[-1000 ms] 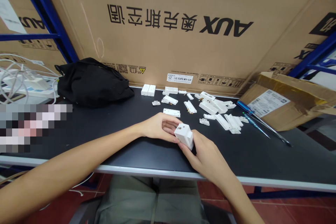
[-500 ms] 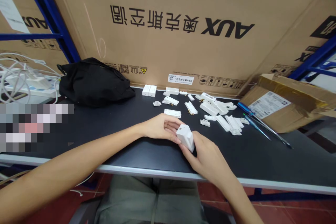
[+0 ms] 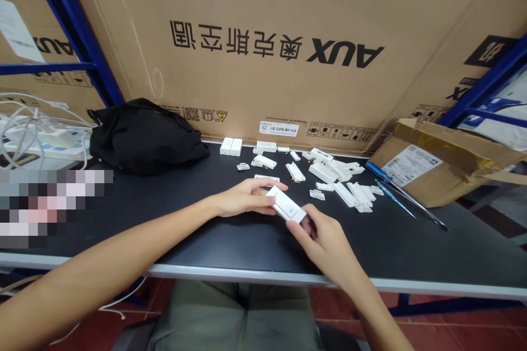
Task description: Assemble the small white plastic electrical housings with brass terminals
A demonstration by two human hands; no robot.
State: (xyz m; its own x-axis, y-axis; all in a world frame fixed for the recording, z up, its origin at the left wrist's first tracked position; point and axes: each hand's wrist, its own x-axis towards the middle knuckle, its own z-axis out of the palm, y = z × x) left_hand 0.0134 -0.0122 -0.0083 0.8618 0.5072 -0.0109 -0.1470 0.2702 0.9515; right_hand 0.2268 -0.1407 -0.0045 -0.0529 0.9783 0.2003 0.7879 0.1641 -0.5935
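Between my hands, above the front of the black table, is a white rectangular plastic switch (image 3: 285, 205) with a small green mark on its face. My left hand (image 3: 251, 197) pinches its far left end, thumb on top. My right hand (image 3: 323, 233) grips the near right end, thumb along the edge and the other fingers partly hidden beneath. Just beyond my left hand lies a flat white strip (image 3: 267, 178). Farther right, several loose white plastic housings (image 3: 323, 171) and flat covers (image 3: 346, 195) lie in a heap.
Two white boxed units (image 3: 231, 146) stand side by side at the back. A black cloth bag (image 3: 144, 137) lies at left, near tangled white cables (image 3: 24, 131). Blue-handled screwdrivers (image 3: 395, 197) rest at right beside an open cardboard box (image 3: 428, 164). A large carton (image 3: 247, 88) walls off the back.
The white switch has been turned from end-on to lying with its green-marked face up. Both hands have shifted their hold on it. The camera view has tilted slightly.
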